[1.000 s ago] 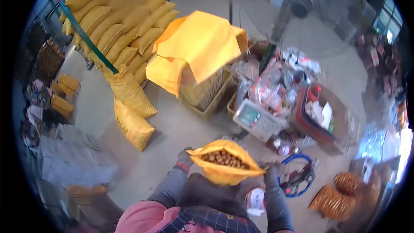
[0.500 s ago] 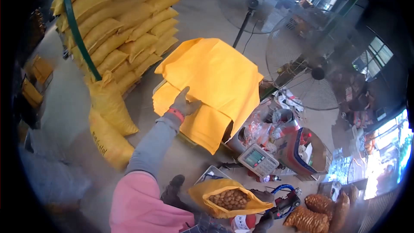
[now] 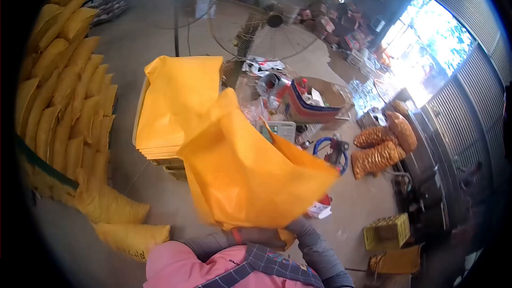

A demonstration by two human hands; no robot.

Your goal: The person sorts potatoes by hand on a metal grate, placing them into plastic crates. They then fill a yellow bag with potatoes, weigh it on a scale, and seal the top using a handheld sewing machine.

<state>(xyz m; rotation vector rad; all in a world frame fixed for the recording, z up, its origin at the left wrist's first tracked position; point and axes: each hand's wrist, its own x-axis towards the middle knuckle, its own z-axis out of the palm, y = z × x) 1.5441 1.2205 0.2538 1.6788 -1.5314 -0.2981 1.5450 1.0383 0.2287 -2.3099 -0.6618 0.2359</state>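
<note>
The person holds an empty yellow sack [image 3: 250, 176] up at chest height, billowing across the middle of the view. The left hand [image 3: 261, 236], gloved, grips its lower edge at about 6 o'clock. The right hand [image 3: 298, 228] is mostly hidden behind the cloth, so its grip cannot be told. The stack of yellow sacks [image 3: 173, 106] lies at 11 o'clock. Judged from here, the loose cloth blocks sight of the floor, so the person could trip on the clutter below.
</note>
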